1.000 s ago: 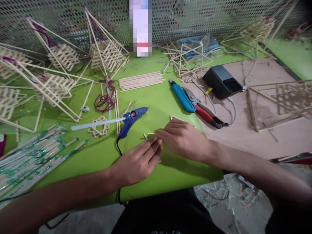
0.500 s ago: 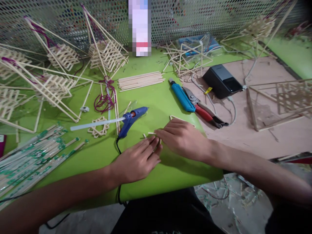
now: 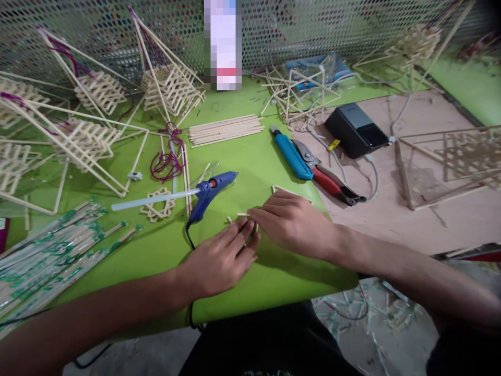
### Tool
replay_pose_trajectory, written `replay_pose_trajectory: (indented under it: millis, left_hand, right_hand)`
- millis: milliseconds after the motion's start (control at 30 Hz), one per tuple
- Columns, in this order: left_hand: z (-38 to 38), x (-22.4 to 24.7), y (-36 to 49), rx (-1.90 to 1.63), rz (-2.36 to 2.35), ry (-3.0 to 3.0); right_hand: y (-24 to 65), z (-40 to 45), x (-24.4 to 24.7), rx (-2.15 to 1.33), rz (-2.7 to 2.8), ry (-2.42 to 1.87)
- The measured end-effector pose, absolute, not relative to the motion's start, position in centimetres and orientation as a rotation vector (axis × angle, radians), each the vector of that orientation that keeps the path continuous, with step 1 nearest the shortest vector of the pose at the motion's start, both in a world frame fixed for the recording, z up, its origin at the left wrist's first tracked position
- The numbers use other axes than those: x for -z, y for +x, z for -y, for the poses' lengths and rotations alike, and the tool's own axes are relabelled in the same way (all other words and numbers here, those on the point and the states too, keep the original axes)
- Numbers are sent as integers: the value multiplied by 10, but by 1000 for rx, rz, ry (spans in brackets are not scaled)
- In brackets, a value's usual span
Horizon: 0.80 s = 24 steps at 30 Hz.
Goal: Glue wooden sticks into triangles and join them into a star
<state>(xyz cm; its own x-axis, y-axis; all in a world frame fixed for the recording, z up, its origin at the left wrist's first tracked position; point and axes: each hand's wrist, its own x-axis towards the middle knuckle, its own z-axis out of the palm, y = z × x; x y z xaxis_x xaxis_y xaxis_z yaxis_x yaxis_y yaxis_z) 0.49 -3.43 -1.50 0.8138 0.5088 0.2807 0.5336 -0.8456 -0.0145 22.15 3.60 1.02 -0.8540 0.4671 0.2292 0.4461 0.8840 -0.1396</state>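
- The right hand [image 3: 293, 224], at the centre of the frame, is closed to a pinch; a short stick [image 3: 243, 214] pokes out at its fingertips.
- The left hand [image 3: 221, 256], just lower left, is half curled with its fingertips beside the right's. A second short stick [image 3: 230, 220] shows at them, but whether it is gripped or only covered I cannot tell.
- The likeliest trouble is the pieces slipping out of line: they are thin and short, and the fingers crowd a tiny joint they also hide.
- Pressing unevenly from the two sides could twist the sticks apart.
- The glue gun [image 3: 207, 191] lies just above the left hand, its nozzle toward the upper right; if hot, it could burn a knuckle that strays upward.
- Its black cord [image 3: 190, 235] runs down past the left wrist, so a snagging forearm could drag the gun.
- Against the earliest frame, the view drifts slightly left and both hands keep nearly the same pose.
- The second short stick seems a touch further left; the gun and the red-handled shears [image 3: 329, 183] at right of centre look unmoved on the table.
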Motion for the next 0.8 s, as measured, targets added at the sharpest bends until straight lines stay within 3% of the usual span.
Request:
replay_pose_trajectory:
  millis: [800]
  left_hand:
    - [40,19,7,434,900,-2860]
  right_hand:
    - [221,-38,-11,-94,2783,-699]
